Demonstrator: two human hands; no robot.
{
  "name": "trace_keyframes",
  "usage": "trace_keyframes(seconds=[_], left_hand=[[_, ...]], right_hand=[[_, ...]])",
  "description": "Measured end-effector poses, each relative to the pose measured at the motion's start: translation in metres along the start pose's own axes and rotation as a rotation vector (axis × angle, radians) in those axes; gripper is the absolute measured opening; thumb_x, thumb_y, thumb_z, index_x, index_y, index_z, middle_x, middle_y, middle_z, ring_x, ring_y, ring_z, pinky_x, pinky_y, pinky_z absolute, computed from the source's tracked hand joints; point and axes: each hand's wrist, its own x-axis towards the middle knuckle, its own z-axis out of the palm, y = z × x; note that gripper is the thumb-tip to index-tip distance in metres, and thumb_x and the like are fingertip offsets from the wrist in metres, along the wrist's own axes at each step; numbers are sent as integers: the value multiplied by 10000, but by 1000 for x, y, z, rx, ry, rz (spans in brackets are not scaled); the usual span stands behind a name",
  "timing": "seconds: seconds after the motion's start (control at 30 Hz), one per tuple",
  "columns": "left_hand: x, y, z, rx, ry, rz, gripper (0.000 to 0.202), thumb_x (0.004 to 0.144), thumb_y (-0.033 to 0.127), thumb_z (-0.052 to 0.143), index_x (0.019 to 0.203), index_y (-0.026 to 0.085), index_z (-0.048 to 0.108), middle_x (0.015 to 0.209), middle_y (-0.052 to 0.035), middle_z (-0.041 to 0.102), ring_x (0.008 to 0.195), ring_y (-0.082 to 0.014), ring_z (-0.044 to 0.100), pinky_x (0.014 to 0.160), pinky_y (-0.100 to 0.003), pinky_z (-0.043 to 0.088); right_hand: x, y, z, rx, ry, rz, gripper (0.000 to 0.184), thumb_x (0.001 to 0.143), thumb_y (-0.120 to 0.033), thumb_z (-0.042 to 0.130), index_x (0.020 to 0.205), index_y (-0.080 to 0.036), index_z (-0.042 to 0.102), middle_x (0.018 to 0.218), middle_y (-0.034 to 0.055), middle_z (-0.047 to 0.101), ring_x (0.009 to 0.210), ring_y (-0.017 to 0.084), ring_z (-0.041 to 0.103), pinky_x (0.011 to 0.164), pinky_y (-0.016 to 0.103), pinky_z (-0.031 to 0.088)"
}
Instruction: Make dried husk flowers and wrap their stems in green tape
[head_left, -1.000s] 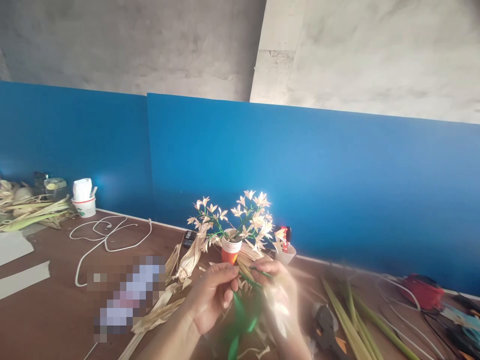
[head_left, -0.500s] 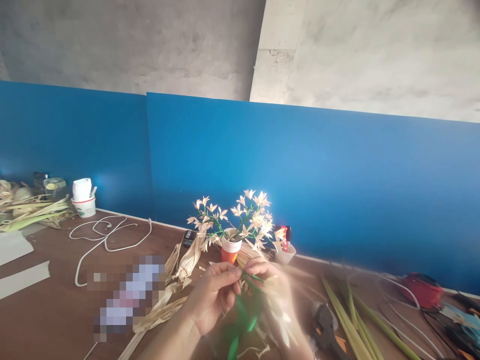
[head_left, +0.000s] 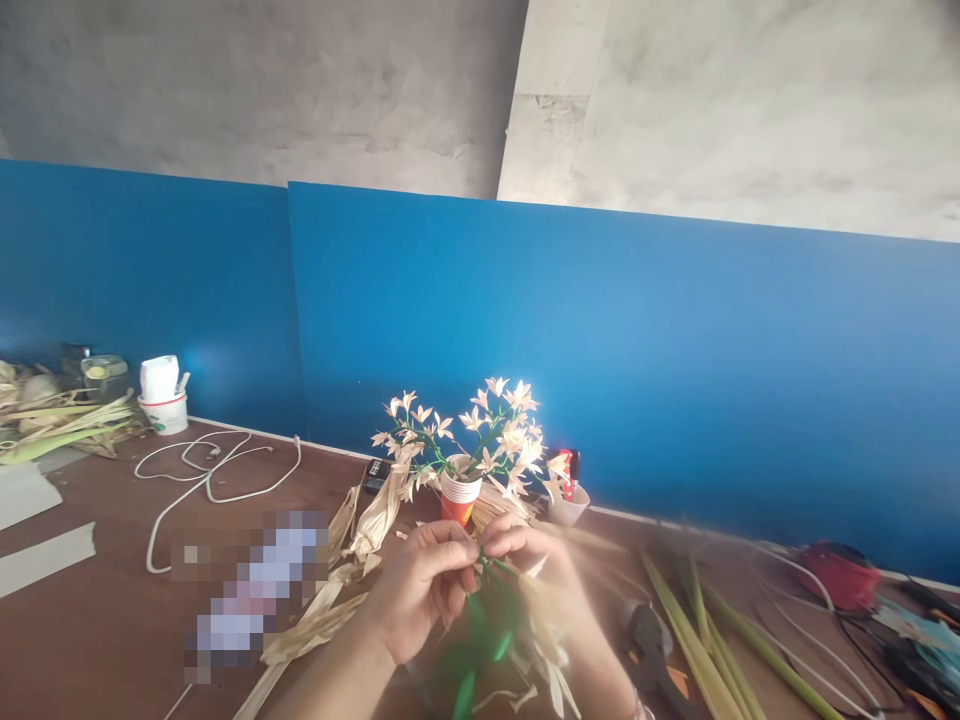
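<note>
My left hand (head_left: pixel 427 580) and my right hand (head_left: pixel 531 560) meet at the front middle of the table, fingertips nearly touching. Both pinch a thin green flower stem (head_left: pixel 501 567) between thumb and fingers. From its right end, pale husk flowers (head_left: pixel 551 640) hang down over my right wrist, partly blurred. A loose green strip (head_left: pixel 480 655) dangles below my fingers, also smeared. Just beyond the hands stands a red and white paper cup (head_left: pixel 459 495) with several pale husk flowers (head_left: pixel 514 435) on green stems in it.
Dried corn husks (head_left: pixel 315 630) lie left of my hands. To the right are a glue gun (head_left: pixel 652 640), long green stalks (head_left: pixel 701 640) and a red case (head_left: pixel 838 575). A white cable (head_left: pixel 161 515) and a white tub (head_left: pixel 165 412) sit at left. A blue partition (head_left: pixel 600 340) borders the table.
My right hand has turned slightly, and the hanging flowers have swung lower and look a little sharper. Both hands keep their pinch on the stem. The camera view has shifted slightly.
</note>
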Motion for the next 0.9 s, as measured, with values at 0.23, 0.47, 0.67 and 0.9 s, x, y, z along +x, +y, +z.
trace_keyframes(seconds=[0.23, 0.47, 0.67, 0.9], left_hand=[[3, 0, -3, 71, 95, 68, 205, 596, 273, 737, 579, 141, 581, 453, 19, 568, 316, -34, 413, 318, -144, 257], [6, -6, 1, 170, 208, 116, 223, 621, 279, 702, 532, 150, 543, 457, 20, 566, 328, -58, 442, 333, -159, 270], [8, -11, 2, 229, 227, 143, 239, 625, 318, 712, 548, 160, 549, 439, 29, 557, 320, -79, 455, 323, -171, 289], [7, -7, 0, 318, 167, 160, 236, 664, 354, 721, 597, 156, 612, 502, -1, 596, 367, -107, 511, 363, -201, 354]], right_hand=[[-3, -15, -20, -266, 249, 89, 253, 759, -346, 666, 980, -241, 728, 989, 70, 705, 924, 247, 634, 809, 379, 496], [-8, -24, 4, -1127, 120, -258, 275, 712, -192, 665, 967, -290, 698, 928, 33, 709, 944, 264, 593, 895, 455, 380], [-4, -7, 14, -1398, 96, -464, 193, 753, -110, 609, 851, -268, 660, 760, -23, 696, 743, 180, 606, 942, 439, 257], [-3, -6, 8, -1427, 100, -480, 167, 778, -115, 578, 764, -263, 653, 673, -41, 681, 694, 160, 607, 959, 423, 245]])
